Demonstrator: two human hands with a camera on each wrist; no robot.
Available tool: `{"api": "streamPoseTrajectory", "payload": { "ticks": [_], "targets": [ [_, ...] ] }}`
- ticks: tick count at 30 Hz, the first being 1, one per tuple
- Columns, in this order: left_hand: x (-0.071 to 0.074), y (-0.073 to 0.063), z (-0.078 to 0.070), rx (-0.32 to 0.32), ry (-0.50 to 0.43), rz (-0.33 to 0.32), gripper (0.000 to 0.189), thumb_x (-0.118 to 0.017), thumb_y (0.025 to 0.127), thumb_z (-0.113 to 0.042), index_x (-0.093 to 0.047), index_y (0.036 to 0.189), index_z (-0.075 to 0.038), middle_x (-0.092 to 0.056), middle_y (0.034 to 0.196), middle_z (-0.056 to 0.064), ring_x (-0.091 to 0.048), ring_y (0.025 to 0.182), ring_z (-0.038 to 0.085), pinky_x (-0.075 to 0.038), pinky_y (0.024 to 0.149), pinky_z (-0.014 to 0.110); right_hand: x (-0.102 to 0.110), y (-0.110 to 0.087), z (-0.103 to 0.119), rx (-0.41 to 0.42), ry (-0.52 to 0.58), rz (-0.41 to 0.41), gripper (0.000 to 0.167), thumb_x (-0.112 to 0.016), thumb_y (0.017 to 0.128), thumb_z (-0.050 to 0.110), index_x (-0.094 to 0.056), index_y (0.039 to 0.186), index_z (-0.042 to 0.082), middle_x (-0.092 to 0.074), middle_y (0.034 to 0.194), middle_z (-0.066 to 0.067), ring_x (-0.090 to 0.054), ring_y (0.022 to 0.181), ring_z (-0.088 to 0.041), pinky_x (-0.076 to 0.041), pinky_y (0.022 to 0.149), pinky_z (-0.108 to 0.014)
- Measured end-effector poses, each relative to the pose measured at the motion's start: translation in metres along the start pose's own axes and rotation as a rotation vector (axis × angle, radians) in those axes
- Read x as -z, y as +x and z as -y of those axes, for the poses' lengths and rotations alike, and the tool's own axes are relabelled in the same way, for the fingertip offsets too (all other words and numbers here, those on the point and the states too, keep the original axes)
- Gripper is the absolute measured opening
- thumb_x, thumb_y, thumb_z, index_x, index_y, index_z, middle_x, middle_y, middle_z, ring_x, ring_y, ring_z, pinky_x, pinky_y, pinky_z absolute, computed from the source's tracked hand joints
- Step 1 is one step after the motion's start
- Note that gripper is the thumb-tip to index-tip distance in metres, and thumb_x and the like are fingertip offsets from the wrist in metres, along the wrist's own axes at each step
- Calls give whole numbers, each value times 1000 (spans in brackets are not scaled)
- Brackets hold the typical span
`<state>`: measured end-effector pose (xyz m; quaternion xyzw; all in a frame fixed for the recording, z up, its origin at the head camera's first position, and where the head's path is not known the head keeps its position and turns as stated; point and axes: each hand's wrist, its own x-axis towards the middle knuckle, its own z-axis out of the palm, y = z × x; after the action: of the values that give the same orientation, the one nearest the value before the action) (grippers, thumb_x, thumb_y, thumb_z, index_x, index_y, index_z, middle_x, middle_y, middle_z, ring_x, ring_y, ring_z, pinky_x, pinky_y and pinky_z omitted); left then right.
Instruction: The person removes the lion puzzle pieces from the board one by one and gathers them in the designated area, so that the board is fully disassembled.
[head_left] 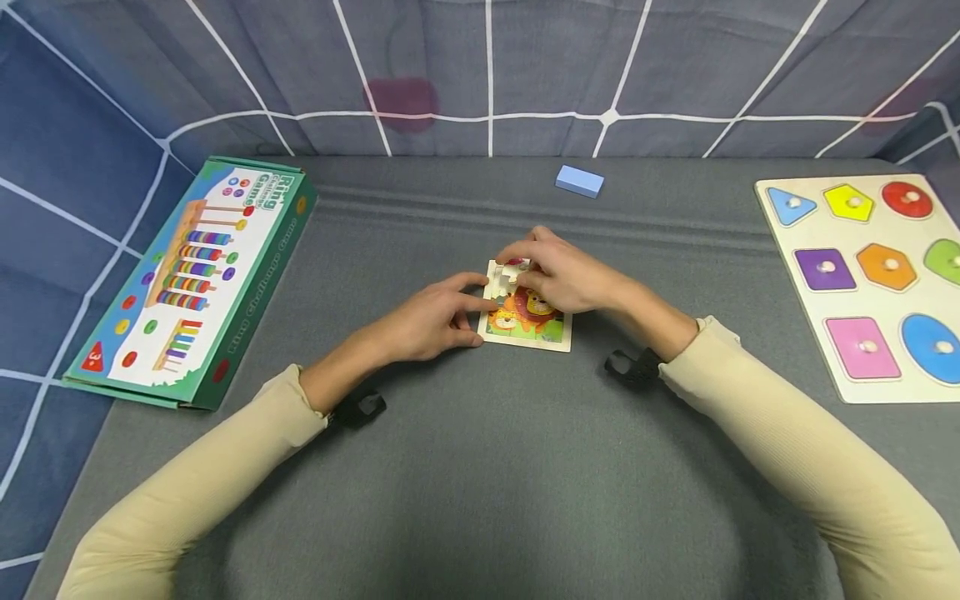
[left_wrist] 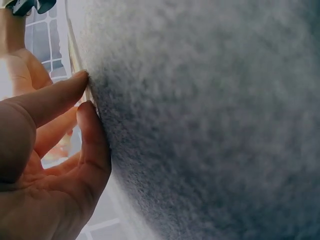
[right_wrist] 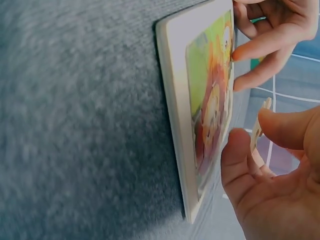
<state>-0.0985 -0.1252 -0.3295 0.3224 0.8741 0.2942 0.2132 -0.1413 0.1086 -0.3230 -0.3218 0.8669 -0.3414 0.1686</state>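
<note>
Puzzle board (head_left: 527, 344) flat on grey table (head_left: 480, 467), lions upright to the person; near-square, long axis unclear. Right hand (head_left: 561, 271) pinches piece (right_wrist: 255, 136), tilted. Left hand (head_left: 431, 321), fingers spread, touches board's left side.

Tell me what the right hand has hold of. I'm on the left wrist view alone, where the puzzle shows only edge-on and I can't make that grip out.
Observer: The right wrist view shows the right hand pinching a thin, pale piece.
Operator: Describe the face of the puzzle.
Observer: From the head view, it carries a picture with a maned lion.
Operator: Report what lies beyond it.
Observer: A small blue block lies on the table past the puzzle.
</note>
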Motion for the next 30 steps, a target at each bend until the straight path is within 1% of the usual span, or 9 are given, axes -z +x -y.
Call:
{"api": "streamPoseTrajectory", "payload": {
  "ticks": [4,6,9,13,19,26,30],
  "targets": [
    [-1,-1,-2,7,55,6,49,-74,90,-12,-59,136,-6,-36,150,19,-59,77,8,-48,75,29,2,-4,1,-11,8,19,41,-51,100,5,-55,141,11,-46,107,-11,-42,90,-23,-40,73,-37],
    [-1,-1,-3,9,70,5,49,-74,90,-13,-59,136,-6,-37,149,19,-58,77,8,-48,74,29,3,-5,1,-10,5,18,38,-52,101,6,-57,138,9,-46,106,-11,-42,90,-23,-40,74,-37],
    [-2,-1,-3,11,83,-1,49,-74,90,-16,-60,136,-8,-38,149,17,-57,76,8,-48,73,29,4,-7,1,4,2,8,32,-53,100,6,-63,131,8,-48,106,-11,-42,91,-23,-39,75,-38],
    [-2,-1,-3,7,74,-11,48,-75,90,-17,-61,135,-7,-39,148,17,-57,75,8,-47,72,29,6,-9,1,23,-3,-1,29,-57,98,4,-64,125,8,-50,105,-11,-45,91,-23,-40,76,-38],
    [-3,0,-2,10,51,-21,47,-75,89,-16,-62,134,-7,-38,147,16,-57,75,9,-47,72,29,10,-14,2,16,-8,-3,33,-67,89,2,-67,122,5,-54,108,-12,-52,92,-24,-44,79,-39],
    [-3,0,-3,24,52,-19,47,-76,89,-17,-62,133,-8,-38,148,15,-57,76,9,-47,72,29,11,-20,-3,53,-35,-54,30,-68,86,-4,-70,114,6,-57,102,-8,-55,86,-22,-46,73,-38],
    [-3,-1,-2,19,54,-24,47,-76,89,-17,-62,133,-9,-38,147,15,-57,75,8,-47,72,30,12,-25,-5,60,-47,-71,32,-68,84,-6,-71,114,5,-58,102,-8,-57,86,-22,-46,73,-38]
  ]
}}
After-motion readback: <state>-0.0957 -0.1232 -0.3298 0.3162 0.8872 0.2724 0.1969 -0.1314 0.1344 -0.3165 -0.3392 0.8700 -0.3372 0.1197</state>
